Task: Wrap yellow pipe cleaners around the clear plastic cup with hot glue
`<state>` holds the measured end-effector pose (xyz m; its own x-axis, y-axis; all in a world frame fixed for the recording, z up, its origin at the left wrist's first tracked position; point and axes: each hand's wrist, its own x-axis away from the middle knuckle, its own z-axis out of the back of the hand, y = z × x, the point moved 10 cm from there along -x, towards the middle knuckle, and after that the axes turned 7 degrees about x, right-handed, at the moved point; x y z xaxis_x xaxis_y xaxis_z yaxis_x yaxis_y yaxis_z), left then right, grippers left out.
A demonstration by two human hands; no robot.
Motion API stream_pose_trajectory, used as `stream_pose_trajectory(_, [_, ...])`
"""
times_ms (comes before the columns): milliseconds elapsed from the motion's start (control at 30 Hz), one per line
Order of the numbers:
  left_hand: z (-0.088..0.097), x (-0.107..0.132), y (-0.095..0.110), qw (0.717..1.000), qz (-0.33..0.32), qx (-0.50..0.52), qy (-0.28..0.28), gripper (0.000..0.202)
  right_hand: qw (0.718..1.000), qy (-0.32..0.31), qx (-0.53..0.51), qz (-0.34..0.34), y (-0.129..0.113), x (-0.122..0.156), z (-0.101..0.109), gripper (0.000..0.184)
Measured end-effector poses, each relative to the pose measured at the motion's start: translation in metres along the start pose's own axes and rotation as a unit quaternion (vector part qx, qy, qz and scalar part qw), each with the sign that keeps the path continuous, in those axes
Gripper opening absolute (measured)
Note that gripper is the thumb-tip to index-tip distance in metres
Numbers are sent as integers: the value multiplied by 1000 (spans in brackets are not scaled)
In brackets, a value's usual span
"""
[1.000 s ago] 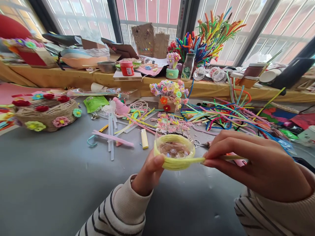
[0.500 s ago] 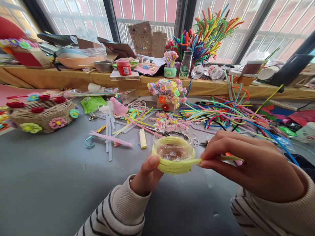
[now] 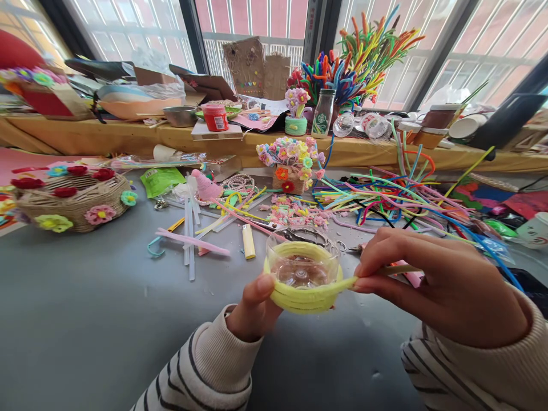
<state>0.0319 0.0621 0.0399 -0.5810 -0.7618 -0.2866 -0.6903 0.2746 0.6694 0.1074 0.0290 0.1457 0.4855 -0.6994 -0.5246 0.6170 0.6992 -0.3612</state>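
My left hand (image 3: 254, 305) grips a clear plastic cup (image 3: 303, 268) from below and the left, thumb pressed on the yellow pipe cleaner (image 3: 306, 297) wound in several turns round the cup's lower part. My right hand (image 3: 436, 279) is closed in a pinch on the free end of that yellow pipe cleaner, just right of the cup, holding the strand taut. Both hands hover above the grey table (image 3: 85, 319), near its front middle. Striped sleeves cover both wrists.
A heap of coloured pipe cleaners (image 3: 385, 197) lies right of centre. A woven basket with felt flowers (image 3: 71, 200) stands at left. A yellow lighter (image 3: 247, 241), glue sticks (image 3: 189, 228), scissors (image 3: 306, 233) and a small flower pot (image 3: 291, 162) lie behind the cup. A cluttered yellow shelf (image 3: 257, 142) runs along the window.
The cup has tilted and dropped slightly, its rim turning more toward me. My right hand has shifted a little with the yellow strand, keeping its pinch.
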Motion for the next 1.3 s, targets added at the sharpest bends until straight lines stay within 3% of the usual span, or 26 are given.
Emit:
stream_pose_trajectory(133, [-4,0,4,999,-25,32,-30,52,1000,-5,-17,-5,1,1,-2,7])
stream_pose_trajectory(300, [-11,1,3,995,-28,63,-77,50,997,9,-73,-30,8,2,-4,7])
stream_pose_trajectory(633, [-3,-1,-8,996,24,89,-19,59,987,-17,-140,-73,25,-1,-16,7])
stream_pose_trajectory(1300, [-14,2,-12,992,34,100,-68,60,962,-62,-251,-89,22,-1,-32,8])
